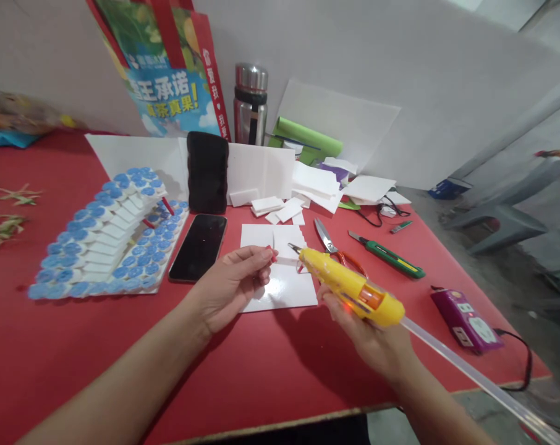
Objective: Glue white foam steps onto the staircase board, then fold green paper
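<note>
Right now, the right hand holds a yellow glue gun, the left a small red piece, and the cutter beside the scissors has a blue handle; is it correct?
Not quite: in the head view, the cutter beside the scissors has a green handle, not blue. The right hand holds the glue gun, the left hand the small red piece.

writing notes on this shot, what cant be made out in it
All in the head view:
Red piece: mostly covered by the left grip, so its full shape is unclear.
Right grip: partly hidden behind the yellow glue gun.
Glue stick: far end cut off at the lower right.
Scissors: handles partly hidden by the glue gun.
Steel flask: base hidden behind the white panel.
</note>
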Tool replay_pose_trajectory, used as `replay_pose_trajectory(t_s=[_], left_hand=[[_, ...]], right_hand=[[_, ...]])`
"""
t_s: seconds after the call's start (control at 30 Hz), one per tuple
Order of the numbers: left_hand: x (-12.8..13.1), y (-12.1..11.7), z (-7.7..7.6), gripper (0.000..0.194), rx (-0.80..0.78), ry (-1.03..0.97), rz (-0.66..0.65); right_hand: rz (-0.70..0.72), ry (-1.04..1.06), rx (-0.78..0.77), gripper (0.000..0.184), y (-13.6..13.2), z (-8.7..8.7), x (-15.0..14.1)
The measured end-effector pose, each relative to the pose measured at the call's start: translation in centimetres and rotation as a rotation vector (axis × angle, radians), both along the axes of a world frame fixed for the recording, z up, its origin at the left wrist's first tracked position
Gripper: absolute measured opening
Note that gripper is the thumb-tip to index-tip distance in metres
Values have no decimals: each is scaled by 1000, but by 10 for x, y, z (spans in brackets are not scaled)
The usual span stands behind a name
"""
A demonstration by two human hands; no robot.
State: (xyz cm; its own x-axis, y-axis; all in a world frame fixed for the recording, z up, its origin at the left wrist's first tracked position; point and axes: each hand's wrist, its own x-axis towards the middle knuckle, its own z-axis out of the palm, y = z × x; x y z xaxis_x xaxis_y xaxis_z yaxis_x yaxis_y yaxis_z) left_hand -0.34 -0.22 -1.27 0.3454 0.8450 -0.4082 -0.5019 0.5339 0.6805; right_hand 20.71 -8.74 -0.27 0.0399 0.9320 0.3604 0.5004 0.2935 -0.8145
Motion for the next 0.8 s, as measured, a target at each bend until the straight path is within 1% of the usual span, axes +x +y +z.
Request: replay_pose_trajectory(t_s=[0.07,0.13,0.23,0.3,0.37,0.47,0.53,0.6,0.7,0.8], left_hand=[[0,0,-4,20,110,119,7],[0,0,-5,23,204,264,19],[2,1,-2,24,297,469,18],[4,3,2,25,330,575,11],[5,7,4,24,376,661,-7],[6,12,2,23,461,769,-49],[7,14,-1,21,514,838,-68],[9,14,-4,18,564,919,-68],[12,12,-6,15,625,1011,-56],[13,9,-10,13,703,1039,-49]], right_hand=[[-114,29,-25,18,3,1,11],[-228,-11,-45,28,8,1,31],[-354,-132,-135,40,20,-5,74],[-434,-109,-226,47,26,-14,108],[-480,-68,-316,50,30,-26,139],[-468,-42,-335,46,32,-42,171],[-469,-39,-347,45,31,-49,178],[-465,-46,-375,45,31,-50,177],[-463,-92,-386,44,29,-46,168],[-472,-97,-405,44,28,-42,160]])
